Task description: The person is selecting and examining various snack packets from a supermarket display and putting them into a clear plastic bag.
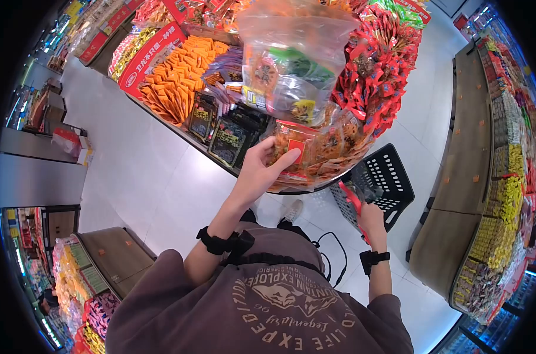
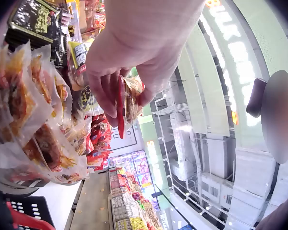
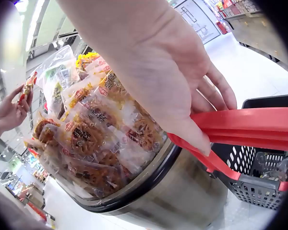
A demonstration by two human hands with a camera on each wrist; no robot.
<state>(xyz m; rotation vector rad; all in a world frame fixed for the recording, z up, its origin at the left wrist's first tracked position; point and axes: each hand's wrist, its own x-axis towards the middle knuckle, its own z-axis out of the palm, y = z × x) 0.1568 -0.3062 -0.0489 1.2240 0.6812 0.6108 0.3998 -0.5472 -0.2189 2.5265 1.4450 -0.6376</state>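
Note:
In the head view the left hand pinches a small clear snack packet with a red label, above the near end of the heaped display. The left wrist view shows that packet edge-on between thumb and fingers of the left hand. Low on the right, the right hand grips the red handle of a black shopping basket. In the right wrist view the fingers of the right hand curl round the red handle; clear-wrapped goods lie inside the basket.
A large clear bag with packets stands on the display beyond the left hand. Orange packets, black packets and red packets fill the bin. A long shelf unit runs along the right, with white floor between.

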